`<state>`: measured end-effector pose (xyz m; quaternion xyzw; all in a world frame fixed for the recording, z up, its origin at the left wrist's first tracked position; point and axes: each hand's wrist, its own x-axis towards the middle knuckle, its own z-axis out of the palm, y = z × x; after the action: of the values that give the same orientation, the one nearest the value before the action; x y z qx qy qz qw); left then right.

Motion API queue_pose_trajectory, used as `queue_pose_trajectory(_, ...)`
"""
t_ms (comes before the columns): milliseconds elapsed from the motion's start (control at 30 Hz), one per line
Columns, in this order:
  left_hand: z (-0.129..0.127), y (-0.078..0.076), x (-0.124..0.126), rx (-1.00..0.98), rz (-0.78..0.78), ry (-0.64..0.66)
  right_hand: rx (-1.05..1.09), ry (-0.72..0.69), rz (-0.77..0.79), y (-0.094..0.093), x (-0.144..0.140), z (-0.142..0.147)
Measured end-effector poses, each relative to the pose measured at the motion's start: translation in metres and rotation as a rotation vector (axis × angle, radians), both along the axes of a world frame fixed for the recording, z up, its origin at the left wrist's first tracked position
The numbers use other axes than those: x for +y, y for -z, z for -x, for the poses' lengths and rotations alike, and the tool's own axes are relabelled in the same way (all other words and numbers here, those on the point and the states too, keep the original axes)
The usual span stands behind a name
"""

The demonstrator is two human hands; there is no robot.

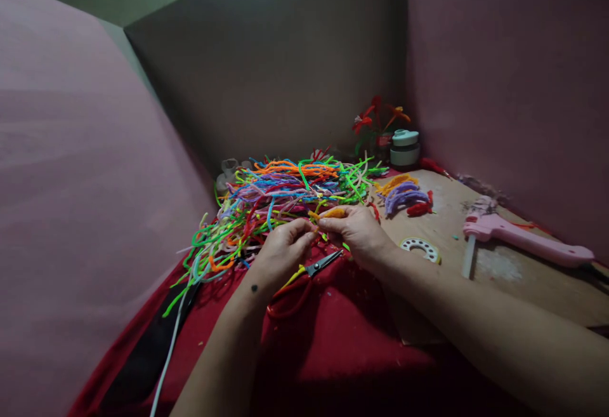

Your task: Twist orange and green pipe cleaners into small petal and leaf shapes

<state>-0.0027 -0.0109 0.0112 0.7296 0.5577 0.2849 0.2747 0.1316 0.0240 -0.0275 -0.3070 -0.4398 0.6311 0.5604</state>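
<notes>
Orange strip (335,212) is held up just in front of the big pile of fuzzy stems (285,190), clear of the cloth, presumably so both hands can get at it. It's pinched by the right hand (359,233): fingers closed on it, thumb against index. The left hand (285,245) is brought in beside it, fingertips nearly together; whether an end is gripped can't be told.

Scissors (313,269) are laid near side of the pile, under the hands, probably parked there for quick reach. Red cloth (342,347) is spread over the counter, both in front of the pile.

Right of the pile, on a tan board (450,214), orange pieces (397,182), purple pieces (402,198) and a red piece (420,209) are grouped, likely kept apart from loose stems. White ring (419,244) is set nearer. Pink glue gun (528,233) is put farthest right of the pile, likely to keep its nozzle off the stems. Flowers (375,112) and a lidded jar (405,152) are stood behind-right, out of the way.
</notes>
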Motion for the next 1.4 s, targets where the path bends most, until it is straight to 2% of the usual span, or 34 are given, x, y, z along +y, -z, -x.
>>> queue_pose_trajectory(67,-0.001,0.002,0.004,0.082,-0.068,0.035,0.0,0.012,-0.016,-0.001,-0.001,-0.001)
queue_pose_trajectory(167,-0.001,0.006,0.008,0.113,-0.122,0.004,0.022,-0.027,-0.01,-0.002,-0.001,-0.002)
queue_pose_trajectory(300,0.001,0.006,0.01,0.031,-0.011,-0.02,0.03,-0.025,-0.003,-0.001,0.001,-0.002)
queue_pose_trajectory(433,0.001,0.002,0.01,-0.149,0.034,-0.007,-0.011,0.025,-0.031,0.0,0.002,-0.001)
queue_pose_trajectory(633,-0.004,0.007,0.012,-0.507,0.138,-0.043,-0.008,-0.005,-0.032,-0.001,0.0,-0.002)
queue_pose_trajectory(800,-0.006,0.012,0.011,-0.574,0.134,-0.011,-0.058,-0.008,-0.081,-0.003,-0.002,-0.003)
queue_pose_trajectory(900,-0.006,0.017,0.009,-0.575,0.09,-0.056,-0.08,0.02,-0.092,-0.002,-0.001,-0.002)
queue_pose_trajectory(1033,-0.007,0.026,0.009,-0.409,-0.146,-0.093,-0.054,0.035,-0.037,0.002,0.002,-0.001)
queue_pose_trajectory(1100,-0.007,0.027,0.009,-0.357,-0.206,-0.096,-0.04,0.018,-0.031,0.003,0.003,-0.001)
queue_pose_trajectory(1300,0.0,0.02,0.011,-0.65,0.104,-0.072,0.002,-0.131,-0.059,0.002,0.0,-0.002)
queue_pose_trajectory(1400,0.001,0.019,0.011,-0.669,0.147,-0.059,-0.056,-0.11,-0.075,0.0,-0.002,-0.002)
